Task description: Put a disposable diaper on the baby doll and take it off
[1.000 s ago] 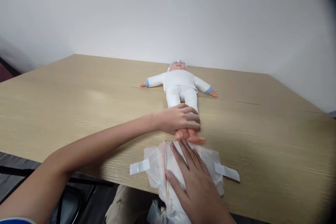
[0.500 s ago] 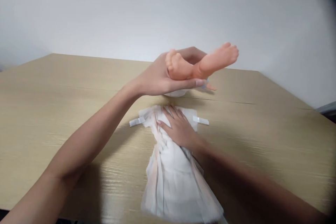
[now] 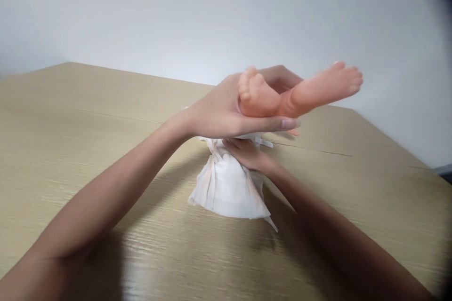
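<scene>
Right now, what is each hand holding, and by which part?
Left hand holds the doll's legs near the ankles, feet raised. Right hand presses flat on the diaper.

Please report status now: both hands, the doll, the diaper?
Left hand shut on doll feet, raised. Right hand flat on diaper, on table. Nothing in the way.

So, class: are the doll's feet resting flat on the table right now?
No, the left hand holds the doll's feet raised well above the table, over the diaper.

The doll's feet [image 3: 300,91] are raised above the diaper [image 3: 228,183], which lies on the table [image 3: 70,141].
</scene>
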`<state>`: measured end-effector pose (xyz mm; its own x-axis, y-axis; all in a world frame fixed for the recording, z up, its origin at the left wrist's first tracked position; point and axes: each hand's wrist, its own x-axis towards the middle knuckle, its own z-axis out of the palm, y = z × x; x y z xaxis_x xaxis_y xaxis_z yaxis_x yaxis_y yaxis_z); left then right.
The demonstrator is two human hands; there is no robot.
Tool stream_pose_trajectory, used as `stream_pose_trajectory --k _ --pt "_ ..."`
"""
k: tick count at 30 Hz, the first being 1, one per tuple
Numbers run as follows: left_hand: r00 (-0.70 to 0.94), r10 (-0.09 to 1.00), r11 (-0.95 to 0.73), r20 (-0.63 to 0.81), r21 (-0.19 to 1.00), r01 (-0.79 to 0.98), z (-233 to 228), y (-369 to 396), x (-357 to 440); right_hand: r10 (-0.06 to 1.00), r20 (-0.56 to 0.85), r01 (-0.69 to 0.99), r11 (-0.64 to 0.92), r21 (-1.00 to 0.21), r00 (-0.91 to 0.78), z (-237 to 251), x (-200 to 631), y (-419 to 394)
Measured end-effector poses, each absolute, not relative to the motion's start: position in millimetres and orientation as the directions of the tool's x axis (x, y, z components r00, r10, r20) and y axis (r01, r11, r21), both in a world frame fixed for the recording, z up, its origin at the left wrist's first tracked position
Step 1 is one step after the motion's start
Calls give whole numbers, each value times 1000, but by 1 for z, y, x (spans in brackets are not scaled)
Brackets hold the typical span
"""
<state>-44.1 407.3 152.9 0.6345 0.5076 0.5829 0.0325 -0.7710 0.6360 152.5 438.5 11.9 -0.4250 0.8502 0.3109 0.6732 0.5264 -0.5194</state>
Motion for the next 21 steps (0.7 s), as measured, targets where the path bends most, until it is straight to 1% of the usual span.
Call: stream_pose_trajectory --k 2,4,5,7,8,9,11,13,14,16,19,21 --pt "639 479 -774 603 633 -17 151 408 -45 847 219 682 523 -511 -485 17 175 412" --pt "634 465 -779 617 626 -38 147 407 -45 895 176 729 436 -528 -409 24 194 384" --pt "634 470 -779 615 626 -31 143 406 -45 926 179 747 373 -550 -332 28 200 371" --pt "636 489 -774 597 633 2 134 402 -43 948 252 736 311 -601 -195 38 204 351" --pt "641 500 -769 582 639 19 129 398 -41 936 312 709 329 -624 -160 43 203 344" --pt "649 506 -764 568 644 32 123 394 -40 911 384 673 380 -635 -152 48 200 339" --pt "661 500 -765 559 643 35 113 385 -38 836 515 597 513 -616 -188 57 193 335" --pt "659 487 -776 573 630 27 105 376 -40 777 575 557 605 -569 -256 65 190 333" --pt "654 480 -787 585 616 27 102 372 -44 756 574 552 638 -537 -315 67 192 333" --pt "659 473 -815 585 575 75 95 366 -57 718 526 546 692 -472 -455 71 202 331" --pt "718 464 -864 519 445 237 81 361 -88 661 454 522 751 -405 -598 67 227 328" --pt "770 451 -880 452 369 298 66 358 -110 615 430 514 789 -338 -661 58 243 328"
